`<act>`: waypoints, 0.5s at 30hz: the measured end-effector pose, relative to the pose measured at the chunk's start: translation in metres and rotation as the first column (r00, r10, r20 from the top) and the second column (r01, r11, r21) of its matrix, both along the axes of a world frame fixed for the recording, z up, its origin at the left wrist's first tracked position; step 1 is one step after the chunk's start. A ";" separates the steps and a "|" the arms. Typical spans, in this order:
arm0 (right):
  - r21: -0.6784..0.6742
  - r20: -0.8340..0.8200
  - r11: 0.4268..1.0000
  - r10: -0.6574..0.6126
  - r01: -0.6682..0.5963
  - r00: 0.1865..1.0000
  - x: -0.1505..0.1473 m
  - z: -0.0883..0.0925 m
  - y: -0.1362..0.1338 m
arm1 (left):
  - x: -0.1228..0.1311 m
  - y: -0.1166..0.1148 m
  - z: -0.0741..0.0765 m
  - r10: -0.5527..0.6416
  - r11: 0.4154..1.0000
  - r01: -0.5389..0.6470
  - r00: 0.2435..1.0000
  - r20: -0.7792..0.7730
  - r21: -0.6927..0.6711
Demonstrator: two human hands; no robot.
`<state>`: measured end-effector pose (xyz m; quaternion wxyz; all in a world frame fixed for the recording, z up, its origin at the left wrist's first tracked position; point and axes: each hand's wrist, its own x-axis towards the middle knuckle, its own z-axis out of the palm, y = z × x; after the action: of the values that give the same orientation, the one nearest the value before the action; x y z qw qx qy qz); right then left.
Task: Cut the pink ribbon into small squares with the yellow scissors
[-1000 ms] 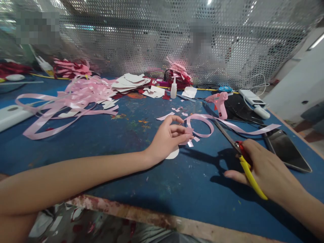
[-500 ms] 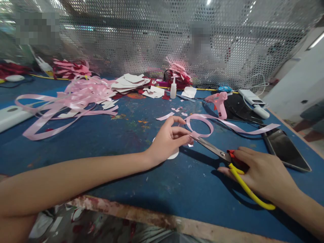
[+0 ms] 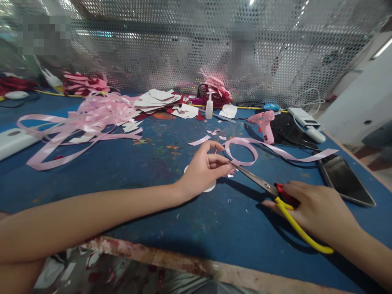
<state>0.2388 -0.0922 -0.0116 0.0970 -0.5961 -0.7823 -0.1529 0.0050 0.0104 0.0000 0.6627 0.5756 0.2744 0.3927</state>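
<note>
My left hand rests on the blue table and pinches the end of a pink ribbon that loops away to the right. Under this hand lies a white paper disc. My right hand grips yellow-handled scissors, fingers through the handles. The blades point left and their tips meet the ribbon right at my left fingertips. Small pink ribbon scraps lie just beyond.
A pink glue gun stands behind the ribbon, a phone lies at the right. A heap of pink ribbon, white paper pieces, a small glue bottle and a power bank sit farther back before a perforated screen.
My right hand swung the scissors from pointing away to pointing left, bringing the blades onto the ribbon at my left fingertips. The left hand barely moved.
</note>
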 end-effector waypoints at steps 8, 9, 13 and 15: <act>-0.048 -0.055 0.999 -0.024 0.021 0.998 0.000 0.000 0.001 | 0.001 0.000 0.000 -0.009 0.998 0.012 0.998 -0.054 0.057; -0.044 -0.062 0.999 -0.018 0.015 0.998 0.000 0.001 0.002 | 0.001 0.000 0.000 -0.017 0.998 0.020 0.999 -0.050 0.059; 0.039 -0.110 0.999 0.022 -0.018 0.994 0.001 0.005 0.005 | 0.000 0.003 -0.003 -0.053 0.997 0.054 0.999 -0.012 0.060; 0.068 -0.152 0.997 0.036 -0.025 0.988 0.003 0.008 0.005 | 0.000 0.003 -0.004 -0.055 0.997 0.054 0.998 0.004 0.059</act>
<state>0.2422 -0.0874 -0.0038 0.1787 -0.5904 -0.7761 -0.1311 0.0049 0.0133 -0.0037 0.6568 0.6010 0.2452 0.3839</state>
